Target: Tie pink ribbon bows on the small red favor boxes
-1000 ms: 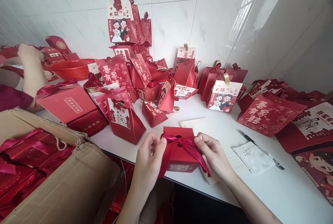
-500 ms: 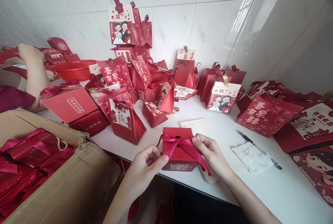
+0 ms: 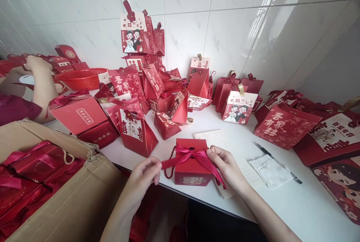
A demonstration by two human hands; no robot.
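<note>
A small red gift box [image 3: 194, 176] stands upright at the front edge of the table, with gold print on its front face. A crimson ribbon [image 3: 202, 156] is tied in a bow at its top, and a dark red cord handle loops out on its left. My left hand [image 3: 147, 171] pinches the ribbon's left tail and holds it stretched out from the box. At the box's upper right, my right hand [image 3: 225, 161] is closed with thumb and fingers on the right loop of the bow. The other ribbon tail hangs down the front right.
Several red gift boxes [image 3: 137, 133] crowd the back and sides of the white table. A cardboard carton [image 3: 104, 182] of ribboned boxes stands front left. Lined paper [image 3: 233, 144], a pen [image 3: 277, 161] and a note [image 3: 270, 171] lie right. Another person's arm [image 3: 42, 81] is beside a red basin [image 3: 84, 79].
My left hand has moved left, away from the box, drawing the ribbon's left tail out sideways. The cord handle now shows more. My right hand stays at the bow.
</note>
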